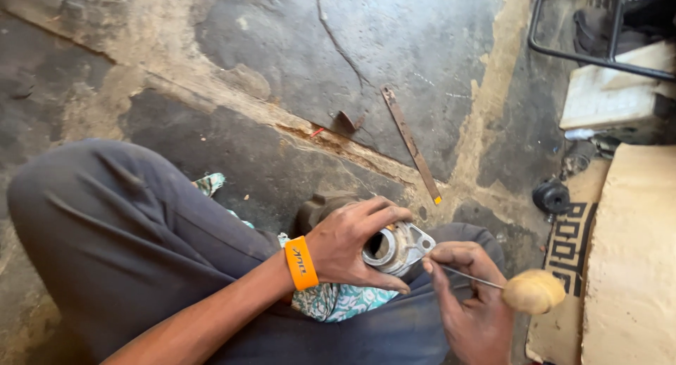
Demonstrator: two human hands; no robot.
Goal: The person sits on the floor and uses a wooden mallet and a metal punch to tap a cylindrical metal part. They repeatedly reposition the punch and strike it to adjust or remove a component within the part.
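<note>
My left hand grips a grey metal housing with a round opening and a flat flange, held over my lap. An orange wristband sits on that wrist. My right hand pinches the thin metal shaft of a tool with a rounded wooden handle; the shaft's tip touches the housing's edge. A patterned cloth lies on my dark trousers under the housing.
A stained, cracked concrete floor stretches ahead. A rusty flat metal strip lies on it. A black round part sits at the right by a patterned mat, pale blocks and a black metal frame.
</note>
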